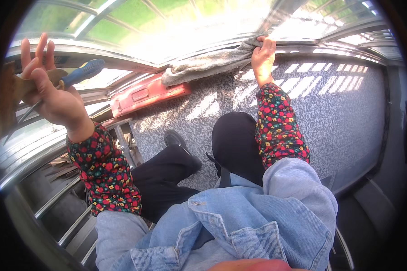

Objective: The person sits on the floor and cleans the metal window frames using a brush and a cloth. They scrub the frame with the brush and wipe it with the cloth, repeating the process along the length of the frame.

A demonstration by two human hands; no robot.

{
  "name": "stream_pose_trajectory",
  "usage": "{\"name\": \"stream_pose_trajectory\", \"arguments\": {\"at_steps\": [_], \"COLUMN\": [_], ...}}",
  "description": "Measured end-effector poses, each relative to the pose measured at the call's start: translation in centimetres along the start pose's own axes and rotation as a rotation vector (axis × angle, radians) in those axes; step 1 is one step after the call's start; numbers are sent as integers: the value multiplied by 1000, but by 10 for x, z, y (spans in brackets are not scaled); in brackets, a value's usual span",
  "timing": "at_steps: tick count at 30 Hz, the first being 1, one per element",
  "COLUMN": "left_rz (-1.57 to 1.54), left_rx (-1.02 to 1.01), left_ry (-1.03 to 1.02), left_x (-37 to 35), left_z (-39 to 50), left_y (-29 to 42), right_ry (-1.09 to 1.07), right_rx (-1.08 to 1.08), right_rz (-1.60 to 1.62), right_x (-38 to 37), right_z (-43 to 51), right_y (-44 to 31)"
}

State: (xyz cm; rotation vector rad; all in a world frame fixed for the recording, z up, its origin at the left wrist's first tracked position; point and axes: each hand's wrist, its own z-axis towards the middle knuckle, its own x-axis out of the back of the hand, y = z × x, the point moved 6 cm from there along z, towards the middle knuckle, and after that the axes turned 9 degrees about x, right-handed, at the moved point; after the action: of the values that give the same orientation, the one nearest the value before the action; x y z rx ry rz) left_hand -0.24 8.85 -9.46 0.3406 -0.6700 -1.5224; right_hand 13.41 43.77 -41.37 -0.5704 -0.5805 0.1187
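Note:
My left hand (52, 98) is raised at the far left, beside the window frame. It holds a screwdriver (84, 71) with a blue handle and a thin metal shaft pointing down to the left. Several of its fingers point up, and a brown, wooden-looking piece (51, 77) passes behind the thumb; its full shape is unclear. At the top, my right hand (264, 59) grips one end of a grey cloth (210, 64). The cloth lies bunched along the foot of the window, its other end over a red plastic case (149, 95).
Bright windows (129, 20) curve across the top. Metal railings (68, 225) run along the left, with wood scraps (62, 167) beyond them. Speckled flooring (325, 118) lies below, under my black shoe (174, 139). A dark wall edge (386, 101) stands at the right.

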Motion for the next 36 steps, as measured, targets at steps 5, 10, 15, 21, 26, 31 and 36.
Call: {"name": "stream_pose_trajectory", "arguments": {"at_steps": [5, 10, 15, 21, 26, 31, 36], "left_rz": [34, 96, 104, 182, 159, 238, 247], "left_rx": [-16, 15, 19, 81, 70, 87, 130], "left_ry": [24, -8, -29, 41, 51, 62, 146], "left_x": [2, -2, 2, 8, 8, 2, 8], "left_z": [1, -1, 0, 0, 2, 2, -1], "left_y": [2, 0, -1, -2, -3, 3, 0], "right_ry": [65, -124, 240, 628, 242, 109, -25], "right_rx": [-132, 21, -571, -673, -670, -466, 57], "right_rz": [187, 500, 359, 177, -284, -415, -204], "right_x": [-32, -64, 1, 103, 112, 92, 49], "right_z": [9, 4, -8, 49, 58, 35, 9], "right_y": [-63, -121, 13, 154, 211, 190, 98]}}
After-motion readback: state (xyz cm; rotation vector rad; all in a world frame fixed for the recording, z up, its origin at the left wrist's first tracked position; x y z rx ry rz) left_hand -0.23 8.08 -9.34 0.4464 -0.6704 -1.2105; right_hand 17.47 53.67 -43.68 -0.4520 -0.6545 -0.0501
